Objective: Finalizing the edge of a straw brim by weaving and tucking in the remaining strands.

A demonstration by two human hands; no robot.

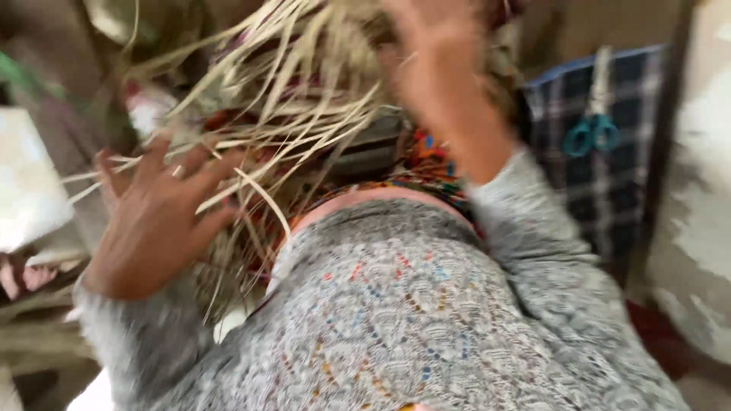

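**Both hands in a loose bundle of dry straw strips**

A tangle of pale, flat straw strips (297, 99) fills the upper middle of the head view, fanning out in all directions. Everything else is placed from that bundle.

The left hand (152, 221) sits at the bundle's lower left edge, back of the hand toward the camera. Its grip is spread: the fingers (202, 164) are splayed wide and reach into the strips, with several loose ends crossing over and between them. No strip is clearly pinched.

The right hand (434, 53) is raised at the bundle's upper right, partly cut by the top edge of the picture and heavily blurred. It lies against or within the strips, but whether its grip is closed on any of them cannot be told.

Both forearms wear grey knitted sleeves (533, 236) with small coloured flecks, and the same knit covers the body below the bundle. A strip of bright patterned cloth (430, 164) shows just under the bundle's right side, between the straw and the grey knit.

Well to the right of the bundle hangs a dark blue checked bag (609, 190), with blue-handled scissors (592, 133) hanging in front of it. Further right is a patchy pale wall (704, 190). To the left of the bundle, beyond the left hand, a pale blurred surface (27, 183) shows.
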